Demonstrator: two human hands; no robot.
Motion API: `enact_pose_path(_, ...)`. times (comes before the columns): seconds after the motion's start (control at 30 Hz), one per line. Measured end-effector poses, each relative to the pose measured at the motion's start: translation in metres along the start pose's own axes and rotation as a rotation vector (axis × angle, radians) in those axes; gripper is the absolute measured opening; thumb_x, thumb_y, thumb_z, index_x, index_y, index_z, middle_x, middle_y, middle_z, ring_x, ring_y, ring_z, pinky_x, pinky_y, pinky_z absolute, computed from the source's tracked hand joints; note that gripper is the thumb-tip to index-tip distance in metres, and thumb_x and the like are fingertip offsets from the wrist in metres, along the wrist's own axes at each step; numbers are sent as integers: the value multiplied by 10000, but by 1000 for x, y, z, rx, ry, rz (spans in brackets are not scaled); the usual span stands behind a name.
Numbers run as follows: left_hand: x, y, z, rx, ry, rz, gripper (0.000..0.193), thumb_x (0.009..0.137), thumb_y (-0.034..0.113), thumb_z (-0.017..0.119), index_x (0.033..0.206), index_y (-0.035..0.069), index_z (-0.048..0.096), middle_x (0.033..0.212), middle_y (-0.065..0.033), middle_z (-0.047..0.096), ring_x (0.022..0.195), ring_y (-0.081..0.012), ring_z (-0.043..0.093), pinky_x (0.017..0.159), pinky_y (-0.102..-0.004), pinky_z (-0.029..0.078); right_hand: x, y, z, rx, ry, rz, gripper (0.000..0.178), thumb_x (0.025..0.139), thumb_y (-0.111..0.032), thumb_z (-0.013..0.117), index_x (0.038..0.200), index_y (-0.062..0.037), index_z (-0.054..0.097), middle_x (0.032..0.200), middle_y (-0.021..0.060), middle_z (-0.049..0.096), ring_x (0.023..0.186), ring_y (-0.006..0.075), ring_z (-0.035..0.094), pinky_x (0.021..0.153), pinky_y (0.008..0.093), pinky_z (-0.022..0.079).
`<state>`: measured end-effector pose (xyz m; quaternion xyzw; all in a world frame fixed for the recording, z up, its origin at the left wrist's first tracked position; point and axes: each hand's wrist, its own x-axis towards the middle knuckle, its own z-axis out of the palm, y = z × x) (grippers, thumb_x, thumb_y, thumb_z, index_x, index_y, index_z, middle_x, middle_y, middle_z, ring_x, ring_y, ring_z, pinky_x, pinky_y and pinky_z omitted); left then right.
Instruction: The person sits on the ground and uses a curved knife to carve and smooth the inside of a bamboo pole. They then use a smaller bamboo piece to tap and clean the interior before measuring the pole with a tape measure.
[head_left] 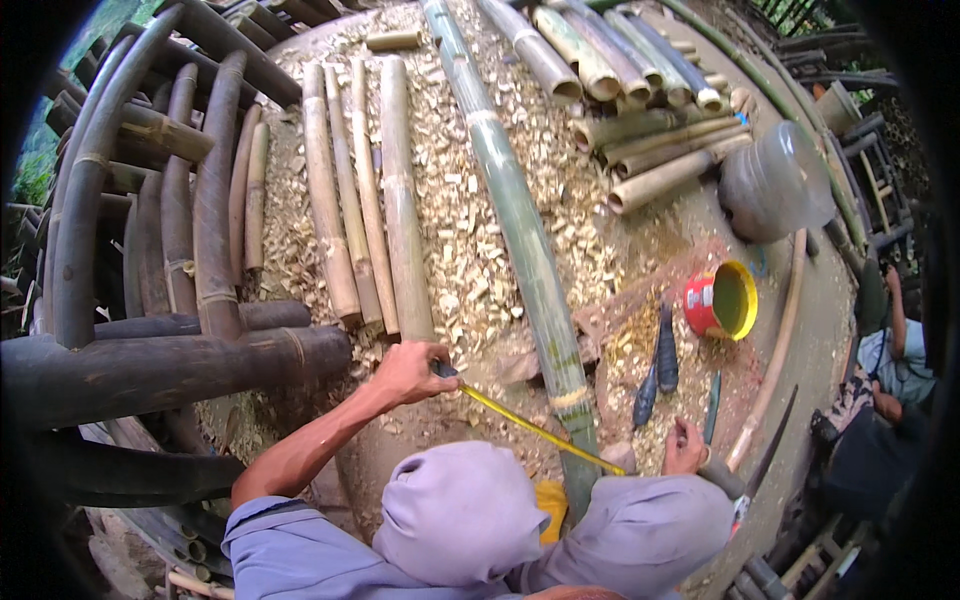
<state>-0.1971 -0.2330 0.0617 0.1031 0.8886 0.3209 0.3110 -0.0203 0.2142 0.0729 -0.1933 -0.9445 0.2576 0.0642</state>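
Observation:
My left hand (415, 368) is closed around a dark tape measure (445, 371). Its yellow blade (535, 428) runs out to the right, crossing over the long green bamboo pole (500, 170) and ending beside my right knee. My right hand (684, 448) is beyond that knee, which covers part of it. Its fingers are loosely bent and apart, and nothing shows between them. A machete with a dark curved blade (772, 445) lies just right of it, near a narrow green-handled tool (713, 408). Two dark-handled tools (657, 375) rest ahead of the hand.
Cut bamboo lengths (405, 190) lie on pale wood chips (465, 230). Dark bamboo racks (215, 180) stand at left. Further right are stacked tubes (640, 140), a red-and-yellow bucket (722, 300) and a big clear plastic jug (775, 180). Another person (890, 360) sits at far right.

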Motion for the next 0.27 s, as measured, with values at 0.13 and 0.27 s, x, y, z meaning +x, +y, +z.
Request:
enact_pose_path(0.13,-42,-11,17,-259,35,-203,374,688,368,747,862,42,690,656,-76,652,625,-155,618,609,-327,493,-3,-8,3,-2,-64,53,242,821,-23,563,1055,-16,625,910,130,590,796,238,618,690,317,519)
enact_pose_path(0.27,-65,-28,40,-451,-14,-338,368,701,375,754,832,37,686,620,-40,625,587,-94,582,558,-284,460,-30,-4,5,106,-116,132,230,839,-38,586,1064,-19,631,907,118,633,769,193,639,688,288,529)
